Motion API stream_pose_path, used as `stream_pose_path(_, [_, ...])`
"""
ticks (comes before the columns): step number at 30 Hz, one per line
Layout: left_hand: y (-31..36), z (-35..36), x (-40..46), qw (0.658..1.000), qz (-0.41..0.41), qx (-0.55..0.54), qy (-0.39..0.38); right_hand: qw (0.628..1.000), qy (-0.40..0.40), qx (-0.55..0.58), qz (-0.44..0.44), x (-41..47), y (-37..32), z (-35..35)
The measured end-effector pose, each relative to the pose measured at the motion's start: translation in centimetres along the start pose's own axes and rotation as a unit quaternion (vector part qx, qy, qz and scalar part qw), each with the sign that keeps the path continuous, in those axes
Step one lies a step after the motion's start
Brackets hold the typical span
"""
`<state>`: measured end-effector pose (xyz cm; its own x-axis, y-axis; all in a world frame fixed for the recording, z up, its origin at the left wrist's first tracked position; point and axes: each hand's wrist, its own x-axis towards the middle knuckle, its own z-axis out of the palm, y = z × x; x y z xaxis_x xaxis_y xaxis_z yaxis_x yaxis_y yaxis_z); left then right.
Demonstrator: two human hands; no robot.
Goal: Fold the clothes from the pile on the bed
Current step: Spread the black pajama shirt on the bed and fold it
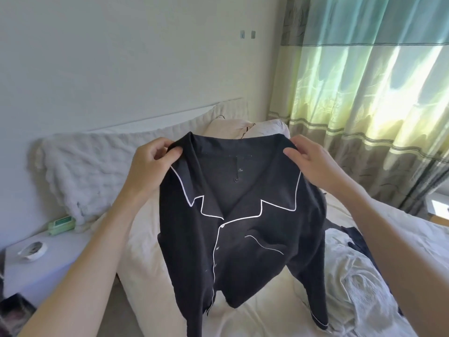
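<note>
Black shirt [243,239] held up by the shoulders, pinched by left hand [150,164] and right hand [313,161], above bed [145,251].

A black shirt [243,239] with white piping on collar and front hangs upright above the bed [255,319], front buttoned, its lower hem touching the bed's pale sheet.
</note>
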<state>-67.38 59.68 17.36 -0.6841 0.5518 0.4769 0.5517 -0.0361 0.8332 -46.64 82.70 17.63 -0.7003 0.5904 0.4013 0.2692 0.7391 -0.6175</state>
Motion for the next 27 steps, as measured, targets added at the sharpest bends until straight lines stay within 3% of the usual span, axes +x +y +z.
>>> stream_pose_path(5, [0.8,-1.3,-3.0,0.993,-0.079,-0.054,-0.075,0.984,-0.032,0.16,0.071,-2.5,-0.5,0.4])
stream_pose_path(10, [1.7,-2.4,-5.7,0.994,0.01,0.089,-0.063,0.953,-0.02,0.285,0.1,-5.3,-2.3,0.6])
stream_pose_path(12, [1.9,-2.8,-7.1,0.991,0.026,0.12,-0.049,0.964,0.004,0.249,0.089,-6.7,-3.0,0.9])
stream_pose_path(16, [1.5,-4.4,-12.5,0.998,0.02,0.062,0.008,0.98,0.099,0.17,0.037,-11.5,-4.6,2.1])
stream_pose_path(20, [1.1,-5.9,-18.1,0.998,0.012,0.053,0.042,0.982,0.12,0.146,0.011,-18.3,-6.6,3.2])
stream_pose_path(27, [5.8,-8.1,-19.9,0.983,0.132,0.088,0.094,0.982,0.18,0.039,-0.033,-22.7,-10.8,-0.4])
